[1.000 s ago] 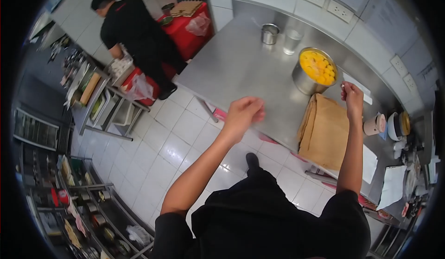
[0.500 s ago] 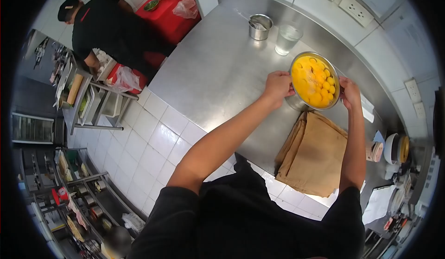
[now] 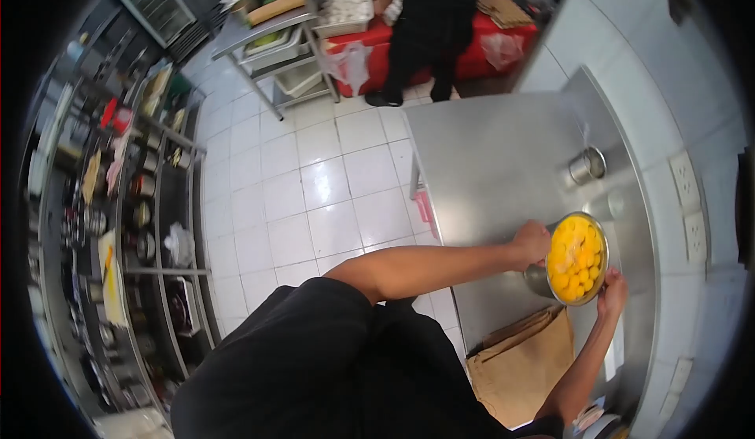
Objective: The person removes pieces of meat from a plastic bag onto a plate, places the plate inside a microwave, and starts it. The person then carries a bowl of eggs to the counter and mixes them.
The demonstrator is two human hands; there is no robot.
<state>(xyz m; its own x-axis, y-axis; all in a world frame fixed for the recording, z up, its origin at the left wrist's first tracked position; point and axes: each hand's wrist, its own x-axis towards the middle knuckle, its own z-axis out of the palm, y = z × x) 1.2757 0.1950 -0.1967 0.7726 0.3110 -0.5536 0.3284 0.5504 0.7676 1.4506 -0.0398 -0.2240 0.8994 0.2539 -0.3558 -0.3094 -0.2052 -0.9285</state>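
Observation:
A round metal bowl (image 3: 606, 252) full of raw egg yolks (image 3: 578, 258) is held over the steel worktable (image 3: 495, 168). My left hand (image 3: 532, 244) is closed on the bowl's left rim. On its lower right side, my right hand (image 3: 612, 291) grips the rim too. The bowl tilts so that its yolks face me. Just beyond it stands a small metal cup (image 3: 587, 165) with a utensil in it. A clear container (image 3: 609, 203) is partly hidden behind the bowl. Nearer to me lies a stack of brown paper bags (image 3: 525, 364).
Another person (image 3: 440, 22) in black stands at a red-covered table (image 3: 358, 66) at the back. A steel cart (image 3: 263, 34) with trays and a tub of eggs (image 3: 344, 11) is beside them. Shelves (image 3: 161, 227) line the left. Wall sockets (image 3: 684, 180) are on the right.
My view has swung left, so the table and bowl appear lower and further right. Both hands still hold the bowl. The other person now appears upright at the top of the view.

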